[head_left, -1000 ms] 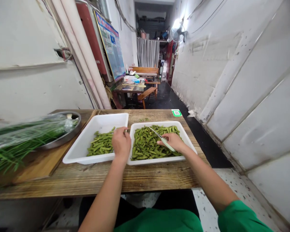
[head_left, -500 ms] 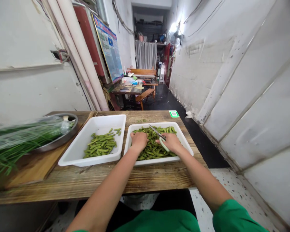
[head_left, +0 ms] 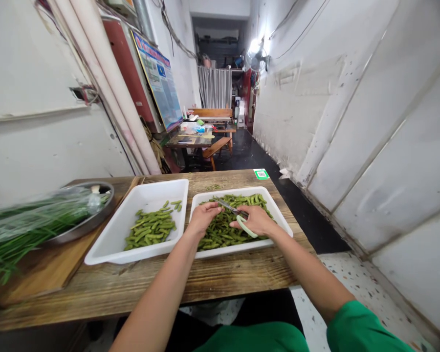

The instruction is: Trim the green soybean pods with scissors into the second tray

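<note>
My right hand [head_left: 254, 221] is closed round the pale green handles of a pair of scissors [head_left: 242, 222]. Their metal blades point up and left over the white tray [head_left: 284, 222] on the right. Facing it, my left hand [head_left: 204, 217] is pinched by the blades, above the tray's left part; whatever lies between its fingertips is too small to make out. Green edamame pods [head_left: 220, 235] fill this tray beneath both hands. Beside it on the left, a second white tray [head_left: 106, 244] holds a smaller heap of edamame pods [head_left: 152, 227].
Both trays stand on a wooden table [head_left: 220, 288]. At the left, long green stalks [head_left: 33, 220] in clear plastic lie over a metal bowl [head_left: 108, 198] and a wooden board [head_left: 51, 271]. A QR-code card [head_left: 261, 174] lies at the far edge. White walls flank the room.
My left hand has lifted out of the pods and moved slightly left, its fingers now at the blades. The scissors have swung further left with my right hand. The view has shifted slightly.
</note>
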The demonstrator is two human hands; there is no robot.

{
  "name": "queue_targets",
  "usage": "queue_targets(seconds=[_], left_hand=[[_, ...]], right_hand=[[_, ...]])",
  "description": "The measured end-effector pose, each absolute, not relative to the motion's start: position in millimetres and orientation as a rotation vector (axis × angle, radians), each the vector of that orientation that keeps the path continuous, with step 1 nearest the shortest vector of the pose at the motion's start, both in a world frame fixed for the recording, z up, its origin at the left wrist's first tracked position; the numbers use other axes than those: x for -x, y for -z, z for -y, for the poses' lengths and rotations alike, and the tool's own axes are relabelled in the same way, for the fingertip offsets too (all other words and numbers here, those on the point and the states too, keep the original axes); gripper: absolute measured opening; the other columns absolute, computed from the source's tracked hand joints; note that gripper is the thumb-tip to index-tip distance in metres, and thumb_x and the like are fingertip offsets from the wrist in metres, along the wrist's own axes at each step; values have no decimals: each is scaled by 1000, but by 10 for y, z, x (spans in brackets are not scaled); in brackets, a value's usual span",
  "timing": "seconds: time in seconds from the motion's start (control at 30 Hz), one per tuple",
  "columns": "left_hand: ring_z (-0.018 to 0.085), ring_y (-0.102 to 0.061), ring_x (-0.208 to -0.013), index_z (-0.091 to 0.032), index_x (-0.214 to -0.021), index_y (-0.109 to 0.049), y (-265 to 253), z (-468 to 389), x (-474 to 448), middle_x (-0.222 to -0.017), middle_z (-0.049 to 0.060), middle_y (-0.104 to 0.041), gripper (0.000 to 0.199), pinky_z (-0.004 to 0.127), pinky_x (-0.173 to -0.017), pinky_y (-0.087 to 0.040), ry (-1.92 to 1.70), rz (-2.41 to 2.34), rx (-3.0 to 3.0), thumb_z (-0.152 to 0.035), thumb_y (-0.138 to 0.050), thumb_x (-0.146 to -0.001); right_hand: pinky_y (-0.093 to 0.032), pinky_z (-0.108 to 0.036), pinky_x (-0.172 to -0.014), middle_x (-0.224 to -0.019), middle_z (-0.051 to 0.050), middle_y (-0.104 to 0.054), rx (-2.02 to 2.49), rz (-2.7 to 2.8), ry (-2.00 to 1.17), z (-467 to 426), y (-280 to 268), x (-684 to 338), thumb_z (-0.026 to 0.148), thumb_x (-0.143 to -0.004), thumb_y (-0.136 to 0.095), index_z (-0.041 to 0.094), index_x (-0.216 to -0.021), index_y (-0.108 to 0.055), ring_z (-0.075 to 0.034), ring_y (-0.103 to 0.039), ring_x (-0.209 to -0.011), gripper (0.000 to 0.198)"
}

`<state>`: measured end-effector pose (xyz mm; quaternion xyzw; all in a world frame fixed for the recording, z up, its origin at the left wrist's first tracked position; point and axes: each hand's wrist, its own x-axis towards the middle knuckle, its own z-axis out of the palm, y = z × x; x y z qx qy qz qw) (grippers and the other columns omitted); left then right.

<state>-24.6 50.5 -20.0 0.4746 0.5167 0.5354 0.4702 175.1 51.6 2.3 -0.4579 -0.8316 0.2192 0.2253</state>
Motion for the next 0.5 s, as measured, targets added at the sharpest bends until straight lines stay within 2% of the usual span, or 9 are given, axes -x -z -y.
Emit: queue_targets(seconds=[0.27, 0.5], left_hand=[[17, -60, -69, -14, -71, -70, 144, -461, 228, -67, 3, -69, 25, 31, -77, -43, -1237, -1407, -1228, -30, -73, -52], [15, -59, -61, -15, -61, -64, 148, -433, 217, -58, 2, -66, 14, 28, -69, -43, -1162, -1488, -1176, -24, -70, -53]], right_hand=[[-29, -20, -51, -61, 0, -57, 1255, 2338, -641, -544, -20, -1779, 53, -67, -61, 18, -83, -69, -13, -48, -57, 40], [-24, -21, -47, -54, 0, -55, 1294, 2408, -648, -596, 30, -1770, 55, -66, -60, 17, -74, -71, -12, -45, -51, 41]])
